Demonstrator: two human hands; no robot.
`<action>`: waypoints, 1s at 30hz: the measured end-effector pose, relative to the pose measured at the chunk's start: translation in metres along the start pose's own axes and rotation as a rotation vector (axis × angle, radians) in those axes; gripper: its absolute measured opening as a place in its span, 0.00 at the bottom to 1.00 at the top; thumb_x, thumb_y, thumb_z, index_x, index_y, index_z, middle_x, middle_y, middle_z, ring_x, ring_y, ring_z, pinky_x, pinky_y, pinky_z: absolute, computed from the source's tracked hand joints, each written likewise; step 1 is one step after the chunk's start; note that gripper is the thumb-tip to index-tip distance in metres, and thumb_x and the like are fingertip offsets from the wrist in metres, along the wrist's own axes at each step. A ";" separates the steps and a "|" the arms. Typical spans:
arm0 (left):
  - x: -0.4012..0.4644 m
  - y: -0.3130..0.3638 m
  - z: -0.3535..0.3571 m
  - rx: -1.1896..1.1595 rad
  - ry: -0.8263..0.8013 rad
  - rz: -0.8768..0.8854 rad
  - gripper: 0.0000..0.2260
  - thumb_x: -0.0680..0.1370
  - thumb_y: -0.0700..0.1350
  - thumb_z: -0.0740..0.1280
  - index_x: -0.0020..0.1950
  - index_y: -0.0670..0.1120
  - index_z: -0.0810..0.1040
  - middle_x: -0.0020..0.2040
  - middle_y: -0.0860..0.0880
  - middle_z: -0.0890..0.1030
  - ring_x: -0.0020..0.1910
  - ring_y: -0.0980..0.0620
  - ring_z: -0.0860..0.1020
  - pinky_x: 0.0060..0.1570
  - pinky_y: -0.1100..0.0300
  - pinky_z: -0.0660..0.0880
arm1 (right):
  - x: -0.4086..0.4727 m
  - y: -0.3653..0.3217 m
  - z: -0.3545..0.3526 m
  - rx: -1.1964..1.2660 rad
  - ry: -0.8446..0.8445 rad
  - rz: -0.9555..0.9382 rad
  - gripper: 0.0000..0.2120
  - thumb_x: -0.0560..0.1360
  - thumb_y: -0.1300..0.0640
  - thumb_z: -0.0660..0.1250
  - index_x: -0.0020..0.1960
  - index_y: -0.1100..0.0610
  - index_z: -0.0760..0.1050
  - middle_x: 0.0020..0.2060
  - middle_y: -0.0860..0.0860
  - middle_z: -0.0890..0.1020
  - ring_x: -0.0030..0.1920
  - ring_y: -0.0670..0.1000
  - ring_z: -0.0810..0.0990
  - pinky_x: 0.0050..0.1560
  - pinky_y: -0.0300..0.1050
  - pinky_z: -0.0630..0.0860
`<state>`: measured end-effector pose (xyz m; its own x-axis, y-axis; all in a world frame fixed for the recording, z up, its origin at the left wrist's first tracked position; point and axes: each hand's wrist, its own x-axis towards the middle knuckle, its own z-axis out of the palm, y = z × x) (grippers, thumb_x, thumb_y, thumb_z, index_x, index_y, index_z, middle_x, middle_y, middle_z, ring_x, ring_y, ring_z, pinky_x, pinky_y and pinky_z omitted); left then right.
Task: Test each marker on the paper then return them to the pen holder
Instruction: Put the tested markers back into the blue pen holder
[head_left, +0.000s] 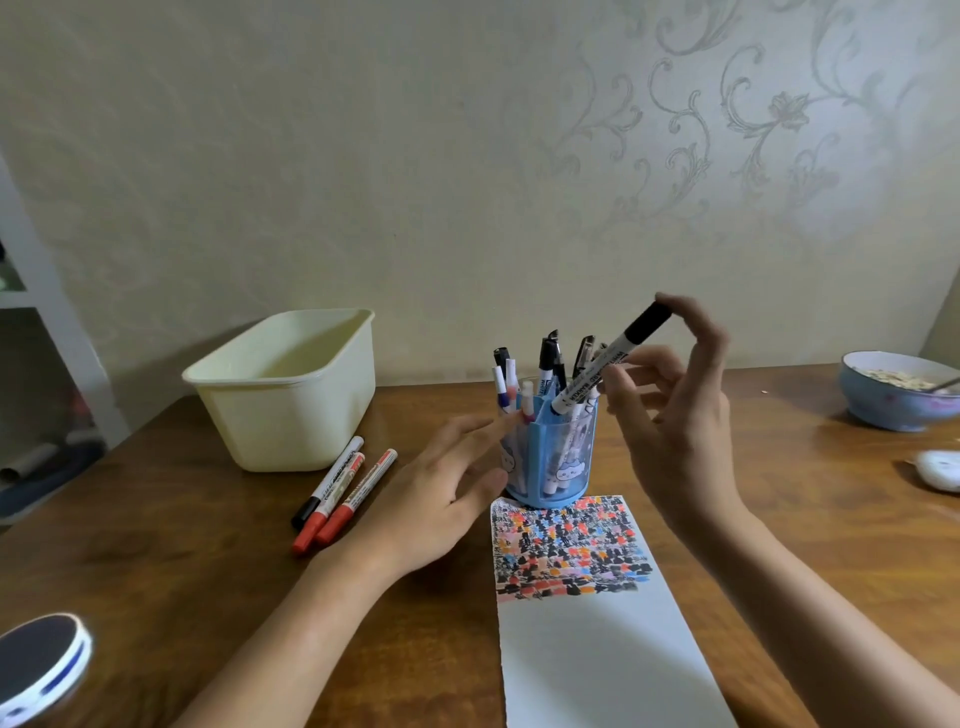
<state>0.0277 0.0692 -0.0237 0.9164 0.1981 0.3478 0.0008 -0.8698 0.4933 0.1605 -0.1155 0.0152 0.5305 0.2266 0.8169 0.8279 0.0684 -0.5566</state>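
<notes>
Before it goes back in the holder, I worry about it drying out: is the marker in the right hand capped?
Capped. The marker held by the right hand has its black cap on the upper end.

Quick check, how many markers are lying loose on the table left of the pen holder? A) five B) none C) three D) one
C: three markers lie side by side on the table in front of the cream tub, left of the blue pen holder: one with a black cap, two with red caps. The right hand holds another, black-capped marker over the holder.
</notes>
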 end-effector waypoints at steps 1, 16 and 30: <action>0.000 0.001 0.001 0.005 -0.012 0.003 0.24 0.82 0.57 0.60 0.72 0.76 0.52 0.72 0.68 0.57 0.64 0.60 0.71 0.60 0.58 0.76 | -0.001 0.001 0.001 -0.048 -0.018 -0.022 0.29 0.79 0.62 0.68 0.71 0.45 0.57 0.44 0.47 0.83 0.41 0.44 0.83 0.43 0.44 0.82; -0.002 0.008 -0.004 -0.011 -0.050 -0.010 0.28 0.82 0.53 0.61 0.72 0.77 0.50 0.72 0.70 0.58 0.68 0.58 0.69 0.65 0.48 0.74 | -0.007 0.009 0.009 -0.504 -0.241 -0.112 0.21 0.78 0.55 0.67 0.70 0.46 0.71 0.61 0.48 0.74 0.44 0.46 0.78 0.34 0.38 0.73; -0.003 0.000 -0.019 -0.005 -0.069 -0.071 0.30 0.81 0.51 0.64 0.74 0.75 0.52 0.70 0.65 0.68 0.59 0.64 0.73 0.61 0.57 0.75 | -0.011 0.010 0.011 -0.458 -0.277 -0.099 0.21 0.77 0.60 0.69 0.69 0.48 0.74 0.66 0.49 0.73 0.40 0.41 0.75 0.35 0.34 0.71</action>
<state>0.0170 0.0769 -0.0096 0.9395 0.2277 0.2560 0.0651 -0.8523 0.5190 0.1609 -0.1070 -0.0005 0.4296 0.4926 0.7568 0.8988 -0.3138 -0.3060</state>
